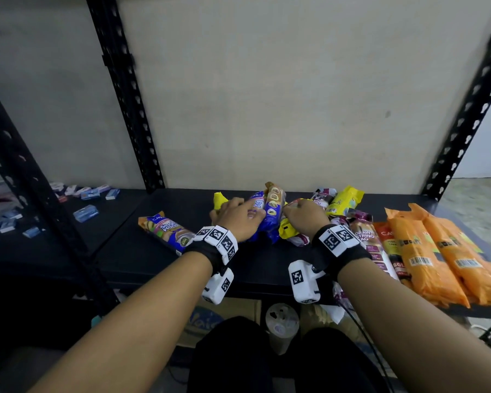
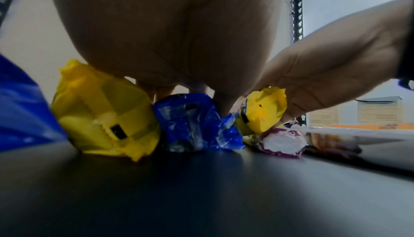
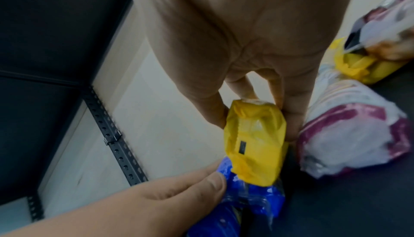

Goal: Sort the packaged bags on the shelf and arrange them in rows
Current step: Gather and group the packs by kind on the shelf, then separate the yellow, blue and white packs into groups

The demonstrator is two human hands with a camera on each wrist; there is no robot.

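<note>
Mid-sort, at frame centre, a yellow bag (image 3: 255, 141) is pinched by the right hand (image 1: 305, 215) and a blue bag (image 1: 262, 222) by the left hand (image 1: 238, 215); lifting apart from the pile is judged next.

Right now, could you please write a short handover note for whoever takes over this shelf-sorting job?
Right hand: pinching a yellow pack out of the pile.
Left hand: resting on the blue pack; its grip isn't clearly visible.
Done: orange packs lie side by side at the right of the shelf.
Left: the mixed central pile of yellow, blue and purple-white packs, plus one blue pack lying apart at left.
</note>
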